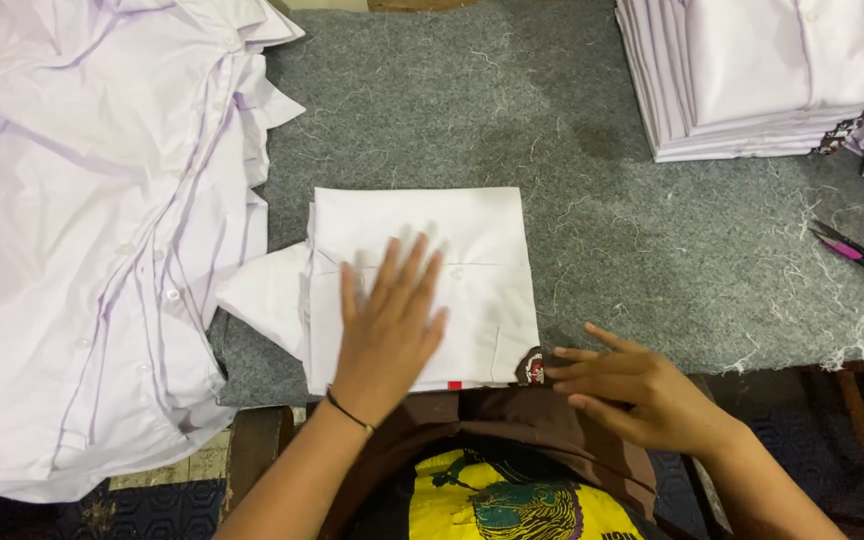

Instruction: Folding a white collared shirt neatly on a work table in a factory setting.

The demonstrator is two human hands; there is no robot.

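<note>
Head view, looking straight down on grey felt table (652,240). Folded white shirt (472,250) at centre, squared into a neat rectangle, one sleeve flap poking out at 9 o'clock. Left hand (389,335) laid flat on it, fingers spread apart, palm down, pinching nothing. Thin black band round that wrist. Right hand (632,385) at 4 o'clock of shirt, fingers straight and loosely together, tips just at the bottom right corner by a small dark badge (533,367); grips nothing.

Handling, as judged: light, soft, limp cotton-like cloth; no stiffness beyond its own layers. Folds likely to slip or open if lifted by one edge. Best taken with both palms under the long sides, or pinched at two opposite corners with layers kept together. Not fragile, but creases easily; felt underneath gives drag, so sliding may ruck the lower layer.

Surroundings: loose pile of unfolded shirts (82,250) at 9 o'clock, pale lilac-white, button rows showing, rumpled. Stack of folded shirts (752,90) at 1 o'clock, edges crisp and even. Small snips (855,252) with pink and black handle at 3 o'clock, well apart from shirt. Felt fuzzy, littered with white thread scraps. Small red tab at shirt's bottom edge.
</note>
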